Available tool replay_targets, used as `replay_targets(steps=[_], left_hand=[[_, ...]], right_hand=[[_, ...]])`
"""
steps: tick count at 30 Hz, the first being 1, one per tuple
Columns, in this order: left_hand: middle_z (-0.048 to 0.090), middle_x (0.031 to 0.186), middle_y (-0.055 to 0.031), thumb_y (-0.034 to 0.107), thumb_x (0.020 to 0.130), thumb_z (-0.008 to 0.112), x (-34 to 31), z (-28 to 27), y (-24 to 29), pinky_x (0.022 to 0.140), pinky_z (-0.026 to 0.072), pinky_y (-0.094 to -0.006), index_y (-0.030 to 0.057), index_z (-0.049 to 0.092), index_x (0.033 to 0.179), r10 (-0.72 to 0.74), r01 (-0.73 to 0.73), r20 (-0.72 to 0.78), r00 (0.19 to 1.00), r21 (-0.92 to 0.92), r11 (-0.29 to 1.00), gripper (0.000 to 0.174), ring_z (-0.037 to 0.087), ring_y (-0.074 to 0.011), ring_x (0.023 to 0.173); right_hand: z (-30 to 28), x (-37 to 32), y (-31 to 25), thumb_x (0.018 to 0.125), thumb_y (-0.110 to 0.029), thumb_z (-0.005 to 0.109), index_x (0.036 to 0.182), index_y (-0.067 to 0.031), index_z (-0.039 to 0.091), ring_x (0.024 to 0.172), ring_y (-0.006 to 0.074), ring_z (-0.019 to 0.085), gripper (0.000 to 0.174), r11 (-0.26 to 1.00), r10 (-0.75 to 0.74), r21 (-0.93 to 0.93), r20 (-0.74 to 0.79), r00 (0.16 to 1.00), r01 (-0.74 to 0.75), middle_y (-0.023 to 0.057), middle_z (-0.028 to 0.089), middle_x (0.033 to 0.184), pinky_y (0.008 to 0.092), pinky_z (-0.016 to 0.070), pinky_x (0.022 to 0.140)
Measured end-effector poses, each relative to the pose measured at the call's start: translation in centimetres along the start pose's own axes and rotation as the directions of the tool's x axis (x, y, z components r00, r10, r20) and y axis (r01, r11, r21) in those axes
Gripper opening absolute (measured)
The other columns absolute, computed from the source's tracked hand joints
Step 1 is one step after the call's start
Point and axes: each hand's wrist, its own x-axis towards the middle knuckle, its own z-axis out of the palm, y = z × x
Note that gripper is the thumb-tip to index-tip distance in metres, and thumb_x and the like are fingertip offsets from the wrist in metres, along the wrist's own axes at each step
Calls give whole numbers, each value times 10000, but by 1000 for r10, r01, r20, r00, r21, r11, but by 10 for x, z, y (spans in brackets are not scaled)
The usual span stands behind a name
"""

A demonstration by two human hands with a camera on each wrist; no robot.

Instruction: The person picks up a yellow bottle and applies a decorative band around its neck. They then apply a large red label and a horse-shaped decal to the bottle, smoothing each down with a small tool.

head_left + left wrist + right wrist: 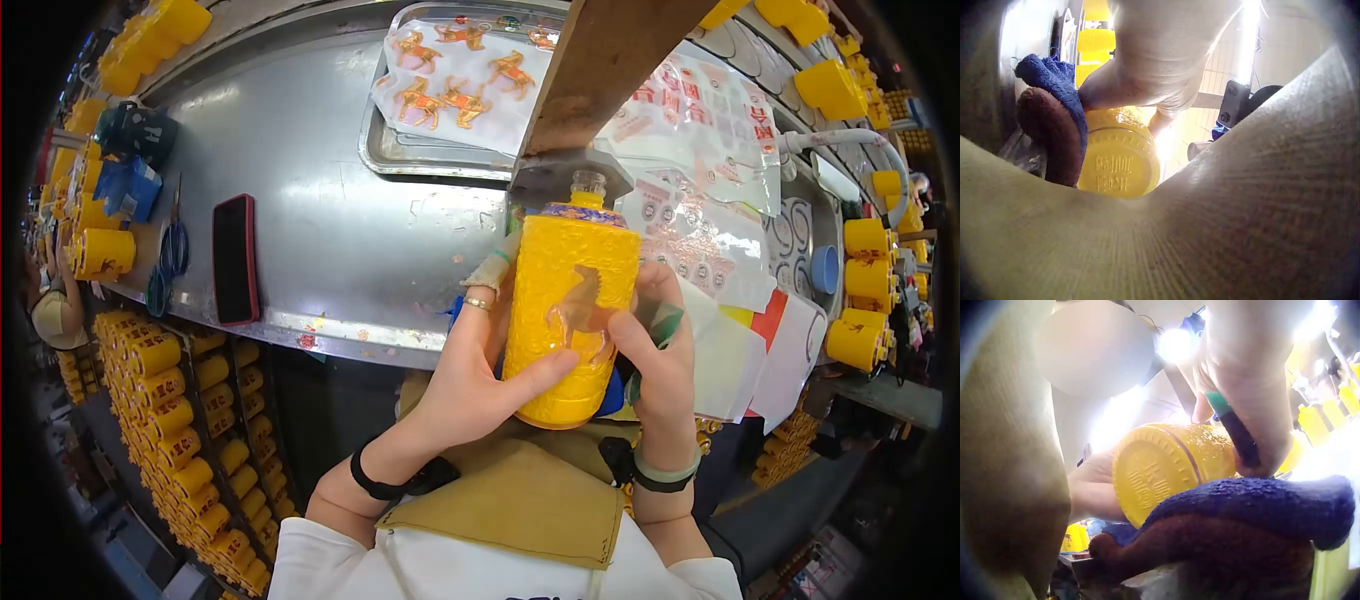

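Observation:
A yellow bottle [540,260] with a bumpy surface, a clear glass neck [588,185] and a purple-patterned shoulder leans slightly in front of the person. A brownish-gold horse decal [585,305] lies on its front. My left hand [475,375] grips the left side, its thumb across the lower front; one finger wears a whitish cover. From the right, my right hand [663,365] holds the bottle, thumb pressed at the decal's edge and green tape on a finger. The raised lettering of its base [1150,475] shows in both wrist views, close to a blue cloth [1260,503].
A wooden post [600,75] rises just behind the bottle. On the metal table [320,120] are a tray [375,150] of horse decal sheets, a phone [235,260] and scissors [172,245]. Printed sheets [700,230] lie right. Racked yellow bottles [165,400] stand below left.

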Motion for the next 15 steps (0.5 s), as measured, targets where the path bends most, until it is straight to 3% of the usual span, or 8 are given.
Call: replay_targets(steps=[15], left_hand=[[290,1628,-170,27,948,715,0,-1,-2,1248,254,-404,-25,117,1621,4,-4,9,1000,-6,1000,902,303,-260,1527]], right_hand=[[1,0,3,920,-120,797,1157,-87,496,912,84,532,385,1000,3,16,-12,1000,-3,-20,485,983,236,448,816]])
